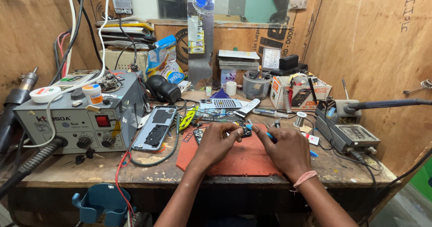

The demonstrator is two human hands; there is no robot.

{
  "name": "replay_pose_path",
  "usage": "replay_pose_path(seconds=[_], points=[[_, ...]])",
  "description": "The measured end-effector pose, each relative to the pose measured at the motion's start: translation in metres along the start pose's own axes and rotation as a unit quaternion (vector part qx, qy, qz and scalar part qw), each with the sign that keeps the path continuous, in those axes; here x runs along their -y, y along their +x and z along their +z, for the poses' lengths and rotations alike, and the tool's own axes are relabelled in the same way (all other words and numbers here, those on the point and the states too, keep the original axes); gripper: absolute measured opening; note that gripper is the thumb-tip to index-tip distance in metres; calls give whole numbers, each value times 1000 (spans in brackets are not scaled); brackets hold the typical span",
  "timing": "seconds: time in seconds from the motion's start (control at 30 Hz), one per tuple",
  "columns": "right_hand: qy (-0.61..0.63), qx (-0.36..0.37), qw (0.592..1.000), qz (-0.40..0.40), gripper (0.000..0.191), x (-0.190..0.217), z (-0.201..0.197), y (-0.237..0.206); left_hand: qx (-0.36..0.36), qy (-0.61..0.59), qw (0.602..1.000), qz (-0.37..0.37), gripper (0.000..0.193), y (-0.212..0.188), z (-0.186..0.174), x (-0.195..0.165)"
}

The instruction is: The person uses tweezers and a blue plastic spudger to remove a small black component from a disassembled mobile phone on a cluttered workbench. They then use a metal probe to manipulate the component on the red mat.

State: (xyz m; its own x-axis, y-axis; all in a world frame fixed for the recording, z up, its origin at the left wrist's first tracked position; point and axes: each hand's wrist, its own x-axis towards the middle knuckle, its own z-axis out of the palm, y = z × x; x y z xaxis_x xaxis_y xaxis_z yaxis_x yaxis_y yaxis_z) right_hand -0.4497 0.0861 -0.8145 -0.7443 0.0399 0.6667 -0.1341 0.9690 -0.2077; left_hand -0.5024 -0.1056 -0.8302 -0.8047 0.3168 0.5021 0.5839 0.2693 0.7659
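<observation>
Nearest us, our right hand [285, 149], a pink band at the wrist, pinches a blue-handled tool [270, 136] whose tip meets a small dark component [245, 129]. Our left hand [216, 142] pinches that same component between thumb and fingertips. We hold it just above the far edge of the red work mat [234, 159] on the wooden counter [90, 171]. Left of the mat we see an opened phone [156, 127] lying back up, and beyond it a grey rework station [74, 119]. To our right stands a soldering station [346, 135].
</observation>
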Motion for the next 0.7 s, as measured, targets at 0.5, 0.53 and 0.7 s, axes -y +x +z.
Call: replay_pose_path(seconds=[0.5, 0.53, 0.7], points=[[-14, 25, 999, 21, 59, 25, -50, 3, -7, -5, 1000, -15, 26, -9, -22, -43], [-13, 20, 999, 22, 59, 21, -46, 3, -5, 2, 1000, -18, 26, -8, -20, -38], [-9, 47, 999, -3, 61, 15, -39, 3, -2, 7, 1000, 4, 26, -5, -16, -28]])
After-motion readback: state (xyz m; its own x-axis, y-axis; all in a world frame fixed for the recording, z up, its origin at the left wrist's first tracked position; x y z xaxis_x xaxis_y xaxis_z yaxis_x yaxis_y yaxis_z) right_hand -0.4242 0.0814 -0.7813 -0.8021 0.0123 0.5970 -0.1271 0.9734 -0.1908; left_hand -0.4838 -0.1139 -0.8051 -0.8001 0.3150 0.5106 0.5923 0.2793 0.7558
